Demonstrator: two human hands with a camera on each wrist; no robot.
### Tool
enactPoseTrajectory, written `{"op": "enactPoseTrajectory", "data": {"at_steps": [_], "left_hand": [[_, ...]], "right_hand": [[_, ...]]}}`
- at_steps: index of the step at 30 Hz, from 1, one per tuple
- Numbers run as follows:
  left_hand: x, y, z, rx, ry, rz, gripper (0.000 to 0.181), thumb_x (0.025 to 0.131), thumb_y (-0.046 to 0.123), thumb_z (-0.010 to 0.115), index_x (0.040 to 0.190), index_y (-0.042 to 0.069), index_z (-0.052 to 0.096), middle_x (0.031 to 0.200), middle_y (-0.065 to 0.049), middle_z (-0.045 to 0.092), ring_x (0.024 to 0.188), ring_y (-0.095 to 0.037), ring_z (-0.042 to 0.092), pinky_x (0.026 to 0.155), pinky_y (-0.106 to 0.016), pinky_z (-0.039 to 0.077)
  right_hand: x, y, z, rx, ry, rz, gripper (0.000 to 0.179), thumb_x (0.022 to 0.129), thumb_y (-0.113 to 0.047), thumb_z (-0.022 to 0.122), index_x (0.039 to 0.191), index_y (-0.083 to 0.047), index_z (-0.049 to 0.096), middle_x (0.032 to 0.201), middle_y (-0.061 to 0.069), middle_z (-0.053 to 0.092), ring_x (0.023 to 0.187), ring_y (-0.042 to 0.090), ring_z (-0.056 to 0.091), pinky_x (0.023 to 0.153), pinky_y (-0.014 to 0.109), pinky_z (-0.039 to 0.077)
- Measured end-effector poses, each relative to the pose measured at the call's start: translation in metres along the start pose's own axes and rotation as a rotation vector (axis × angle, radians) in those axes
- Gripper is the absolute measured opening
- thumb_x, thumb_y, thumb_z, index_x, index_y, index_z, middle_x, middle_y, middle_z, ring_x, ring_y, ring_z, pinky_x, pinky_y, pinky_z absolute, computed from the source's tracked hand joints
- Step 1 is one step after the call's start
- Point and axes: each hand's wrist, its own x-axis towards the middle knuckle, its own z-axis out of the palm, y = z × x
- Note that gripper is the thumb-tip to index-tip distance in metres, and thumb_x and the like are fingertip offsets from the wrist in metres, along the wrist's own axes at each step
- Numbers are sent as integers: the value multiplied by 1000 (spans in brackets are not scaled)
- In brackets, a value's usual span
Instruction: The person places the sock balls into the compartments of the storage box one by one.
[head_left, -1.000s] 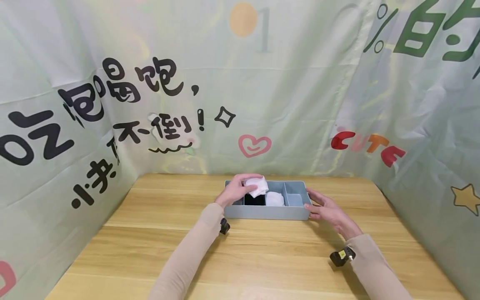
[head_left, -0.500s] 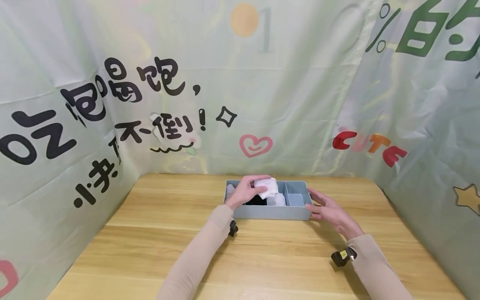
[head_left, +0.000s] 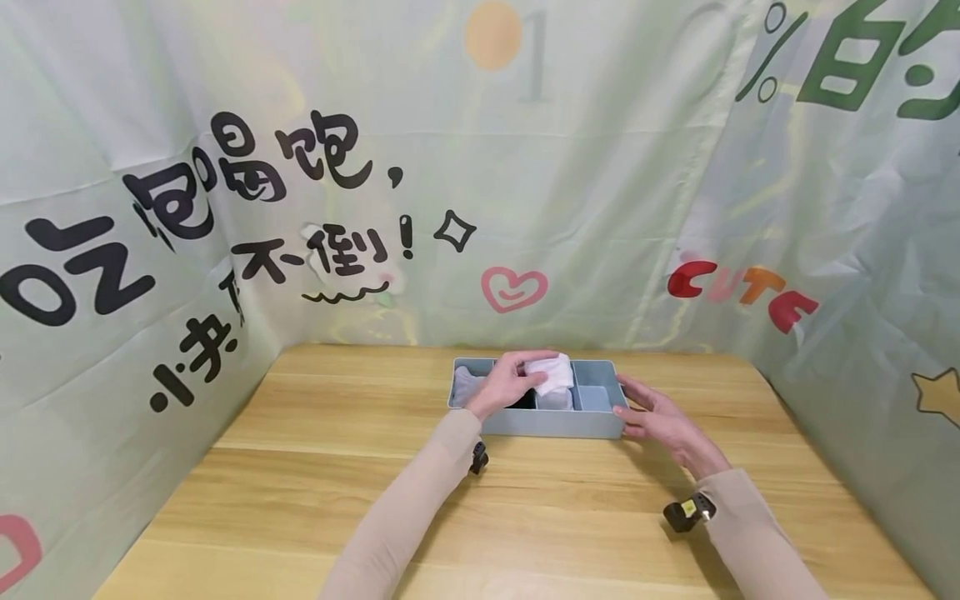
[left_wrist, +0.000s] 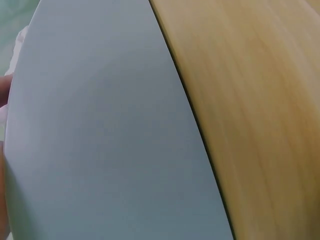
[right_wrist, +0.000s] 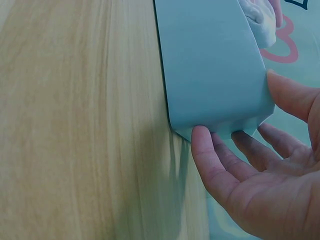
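Observation:
A grey-blue divided box stands near the back of the table. My left hand reaches over it and pinches a rolled white sock between thumb and fingers, at the third compartment from the left. Beneath that sock lies another pale bundle. Black fabric shows partly in the second compartment, mostly behind my hand. A grey sock-like bundle sits in the leftmost one. At the box's right end my right hand holds on, thumb at the rim and fingers curled against the end wall.
The wooden table extends in front and to both sides of the box. Printed fabric hangs as walls behind and beside it, close behind the box. In the right end compartment, the bare floor shows.
My left hand has carried the white sock rightward, from above the black fabric to the third compartment. The grey bundle at the left has come into view. My right hand stays at the box's end.

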Motion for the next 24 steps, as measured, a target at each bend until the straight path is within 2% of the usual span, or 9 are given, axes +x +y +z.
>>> {"op": "enactPoseTrajectory", "data": {"at_steps": [3, 9, 16, 24], "left_hand": [[2, 3, 5, 11, 35, 3, 38, 94, 10, 66, 131, 19, 65, 129, -4, 66, 80, -7, 60, 68, -23, 52], [9, 4, 16, 11, 90, -5, 43, 90, 14, 71, 132, 20, 63, 124, -2, 67, 82, -8, 61, 67, -22, 52], [16, 7, 31, 23, 95, -10, 43, 88, 16, 74, 131, 20, 65, 117, -1, 68, 86, -8, 63, 68, -22, 52], [24, 10, 46, 83, 89, -49, 37, 88, 14, 74, 123, 26, 70, 122, 4, 68, 100, -8, 65, 79, -22, 53]], "right_hand": [[0, -1, 0, 4, 0, 2, 75, 100, -18, 58, 158, -12, 12, 162, 24, 8, 139, 40, 34, 102, 44, 48], [0, -1, 0, 5, -4, 10, 75, 100, -18, 57, 159, -12, 11, 162, 24, 8, 139, 40, 34, 102, 44, 48], [1, -2, -1, 5, -7, 15, 74, 100, -17, 56, 159, -12, 11, 163, 23, 9, 137, 36, 37, 101, 44, 48], [0, -3, 0, 1, -5, 24, 76, 100, -19, 58, 159, -13, 11, 162, 23, 11, 138, 37, 36, 102, 45, 48]]}}
